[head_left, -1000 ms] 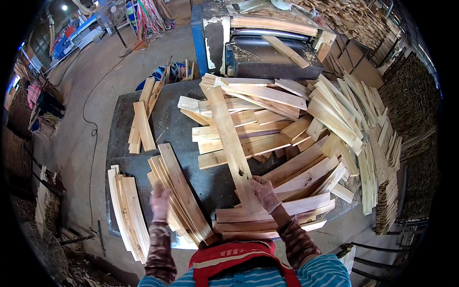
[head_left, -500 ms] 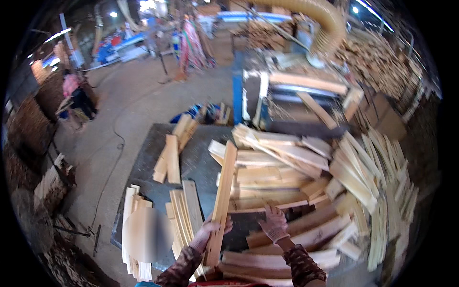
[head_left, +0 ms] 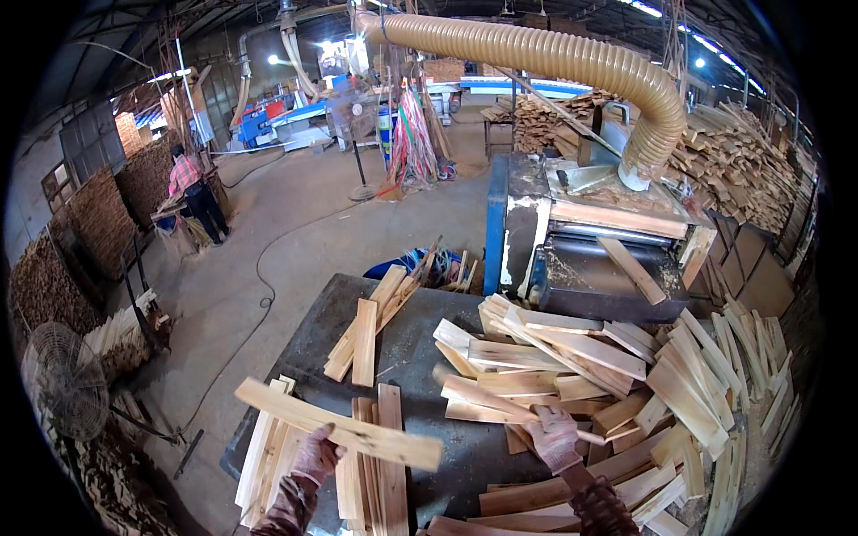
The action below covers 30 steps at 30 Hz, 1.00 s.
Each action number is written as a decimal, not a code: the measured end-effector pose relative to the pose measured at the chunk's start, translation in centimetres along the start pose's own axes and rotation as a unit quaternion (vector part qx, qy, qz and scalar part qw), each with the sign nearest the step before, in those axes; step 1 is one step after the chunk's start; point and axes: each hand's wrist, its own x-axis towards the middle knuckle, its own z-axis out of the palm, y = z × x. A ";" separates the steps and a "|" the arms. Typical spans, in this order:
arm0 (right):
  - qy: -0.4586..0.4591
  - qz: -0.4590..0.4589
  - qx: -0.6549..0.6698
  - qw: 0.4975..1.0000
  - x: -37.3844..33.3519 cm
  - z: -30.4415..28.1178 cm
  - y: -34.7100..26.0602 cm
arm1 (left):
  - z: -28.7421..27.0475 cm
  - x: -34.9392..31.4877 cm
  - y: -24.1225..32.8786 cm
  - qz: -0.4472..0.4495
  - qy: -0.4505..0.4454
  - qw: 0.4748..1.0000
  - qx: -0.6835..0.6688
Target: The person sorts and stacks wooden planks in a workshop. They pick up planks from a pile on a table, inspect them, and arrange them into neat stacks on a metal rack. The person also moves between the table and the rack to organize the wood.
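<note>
Two gloved hands among pale sawn boards, one plank raised in the lower left of the frame.
The left hand (head_left: pixel 317 454) is closed around a flat, straight-edged plank (head_left: pixel 362 436), thumb on its smooth, grainy face, slanting above a row of upright-lying strips (head_left: pixel 391 456). The right hand (head_left: pixel 554 438), lower centre-right, has its fingers wrapped over a slimmer board (head_left: pixel 492 399), its far end blurred. Beneath both spreads a dark, dusty bench (head_left: pixel 429 313), and a jumbled pile (head_left: pixel 554 357) of squared, splintery lengths covers its right side. At upper right, a ribbed, tan hose (head_left: pixel 527 45) (glossy as plastic) arches down to a blocky metal machine (head_left: pixel 603 272).
</note>
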 end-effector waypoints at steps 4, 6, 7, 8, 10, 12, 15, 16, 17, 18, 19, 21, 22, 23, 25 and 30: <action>0.122 0.091 0.405 0.902 2.6 -6.0 -3.2 | 0.1 6.0 2.7 -0.015 0.041 0.995 -0.086; 0.125 0.153 0.472 0.859 3.3 -8.1 -3.2 | 2.2 9.9 4.1 0.003 0.069 0.986 -0.151; 0.139 0.166 0.502 0.838 3.4 -7.9 -2.8 | 2.6 12.3 5.3 0.021 0.026 0.988 -0.154; 0.155 0.181 0.524 0.818 3.4 -7.4 -2.3 | 4.1 14.2 6.4 0.016 0.009 0.987 -0.160; 0.152 0.222 0.571 0.776 2.6 -6.0 -2.0 | 5.7 17.9 8.8 0.061 -0.034 0.991 -0.116; 0.133 0.242 0.585 0.762 0.5 -4.4 -1.6 | 9.8 18.4 9.9 0.084 -0.077 0.987 -0.111; 0.134 0.321 0.593 0.726 -3.9 -1.7 0.1 | 17.6 14.9 7.9 0.060 -0.330 0.942 -0.016; 0.141 0.353 0.595 0.708 -4.9 -0.6 0.6 | 20.0 12.6 6.3 0.052 -0.356 0.931 0.053; 0.135 0.370 0.607 0.690 -5.7 0.1 0.6 | 21.8 9.3 4.3 0.017 -0.294 0.953 0.074; 0.125 0.384 0.620 0.673 -6.3 0.7 0.3 | 21.5 7.8 2.6 -0.010 -0.368 0.922 0.120; 0.114 0.399 0.633 0.654 -6.7 1.2 -0.4 | 21.2 6.1 0.8 -0.021 -0.398 0.886 0.237; 0.091 0.406 0.651 0.635 -5.8 -0.5 -3.8 | 18.2 2.9 -4.7 -0.107 -0.408 0.847 0.323; 0.085 0.405 0.666 0.620 -5.6 -0.5 -4.5 | 17.6 0.2 -6.7 -0.107 -0.424 0.810 0.390; 0.086 0.407 0.677 0.608 -5.8 -0.5 -4.9 | 18.8 -3.1 -7.5 -0.192 -0.401 0.799 0.405; 0.115 0.380 0.665 0.633 -5.5 3.1 -4.8 | 14.8 -3.3 -15.0 -0.093 -0.433 0.803 0.400; -0.031 0.269 0.587 0.763 -4.9 5.3 -4.7 | 18.1 -8.0 -15.0 0.010 -0.283 0.772 0.568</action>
